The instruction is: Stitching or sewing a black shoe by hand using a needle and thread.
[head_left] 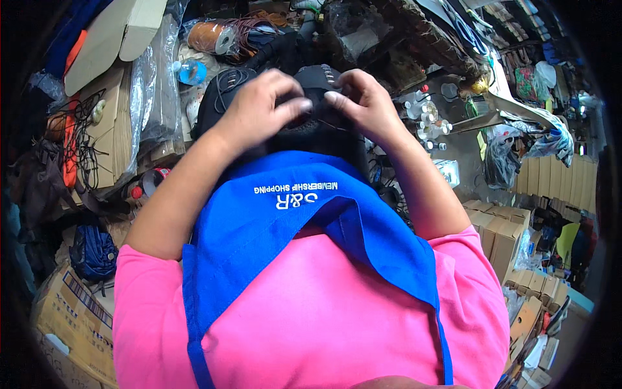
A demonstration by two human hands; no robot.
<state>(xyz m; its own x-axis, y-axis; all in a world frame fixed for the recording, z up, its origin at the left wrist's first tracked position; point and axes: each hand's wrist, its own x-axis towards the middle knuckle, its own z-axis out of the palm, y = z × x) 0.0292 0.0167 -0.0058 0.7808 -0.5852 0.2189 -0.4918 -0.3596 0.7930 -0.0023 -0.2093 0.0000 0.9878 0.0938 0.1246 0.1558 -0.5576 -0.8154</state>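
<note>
Black shoes lie on my lap just beyond the blue apron point(278, 172). One black shoe point(326, 76) shows a row of pale eyelets or lacing between my hands. Thin dark laces loop loosely over another black shoe point(228, 81) at the left. My left hand point(269, 107) is over the dark shoes, its fingers curled and slightly blurred. Opposite it, my right hand point(363, 104) bends its thumb and fingers inward beside the eyelets. Both hands look closed as in a pinch. What their fingertips hold is too small and dark to make out.
Flattened cardboard point(107, 123) and a blue-tinted plastic bottle point(190, 72) are at the left. An orange cord spool point(210, 37) lies at the back. Several small bottles point(431, 123) stand right of my right hand. Stacked cardboard boxes point(499, 233) are farther right.
</note>
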